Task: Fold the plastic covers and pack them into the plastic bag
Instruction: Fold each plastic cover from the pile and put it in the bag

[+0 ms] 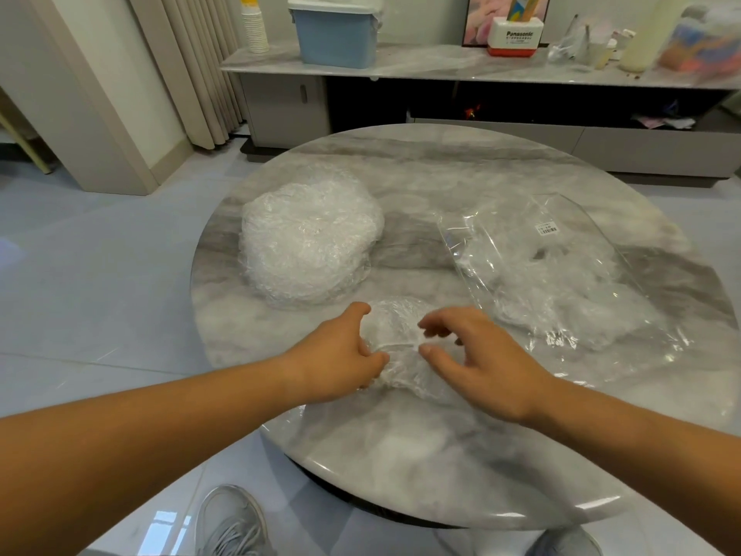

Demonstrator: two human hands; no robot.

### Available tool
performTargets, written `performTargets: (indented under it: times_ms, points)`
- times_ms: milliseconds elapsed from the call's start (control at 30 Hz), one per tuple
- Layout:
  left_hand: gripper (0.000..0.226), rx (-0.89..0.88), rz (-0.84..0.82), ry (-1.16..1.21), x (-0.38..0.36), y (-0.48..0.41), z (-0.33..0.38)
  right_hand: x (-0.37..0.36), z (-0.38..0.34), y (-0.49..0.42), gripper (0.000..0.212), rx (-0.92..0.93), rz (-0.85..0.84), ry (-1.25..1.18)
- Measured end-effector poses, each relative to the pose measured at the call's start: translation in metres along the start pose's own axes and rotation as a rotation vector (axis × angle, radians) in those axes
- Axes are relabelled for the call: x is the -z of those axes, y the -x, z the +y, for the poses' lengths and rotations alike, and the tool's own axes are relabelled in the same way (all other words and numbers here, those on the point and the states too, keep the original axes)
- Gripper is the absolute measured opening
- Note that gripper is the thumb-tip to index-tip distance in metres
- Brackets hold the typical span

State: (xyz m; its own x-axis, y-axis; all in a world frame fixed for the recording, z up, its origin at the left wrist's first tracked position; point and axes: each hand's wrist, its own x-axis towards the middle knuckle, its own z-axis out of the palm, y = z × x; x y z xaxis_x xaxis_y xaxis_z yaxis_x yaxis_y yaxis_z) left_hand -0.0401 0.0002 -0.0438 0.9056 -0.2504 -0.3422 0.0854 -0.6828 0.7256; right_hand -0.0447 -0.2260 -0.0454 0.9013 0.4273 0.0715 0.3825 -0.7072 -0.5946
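Round grey marble tabletop point(441, 455) in a tiled room, with a long low cabinet point(441, 70) along the far wall carrying a blue tub point(337, 38) and other clutter.

At the near middle of the tabletop lies one crinkled, clear plastic cover point(401, 335), and both my hands are at it. My left hand point(341, 355) is curled round its left side, thumb and fingers gripping the film, probably to pin that edge while I fold. My right hand point(481, 363) is on the right side, close to the other hand but not touching it, with bent fingers and thumb spread over the cover. Whether it pinches the film or only hovers on it, I cannot tell.

Far and to the left sits a rounded pile of covers point(308, 238), seemingly the ones waiting to be folded. To the right lies the clear plastic bag point(541, 266), flat, its labelled end far from me, with bunched film already inside. It lies just beside my right hand, handy for sliding this cover in once folded.
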Motion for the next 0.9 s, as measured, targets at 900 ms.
performTargets:
  times_ms: [900]
  points:
    - [0.076,0.225,-0.05,0.364,0.011,-0.004,0.0,-0.004,0.012,0.032,0.059,0.568,-0.28,0.537]
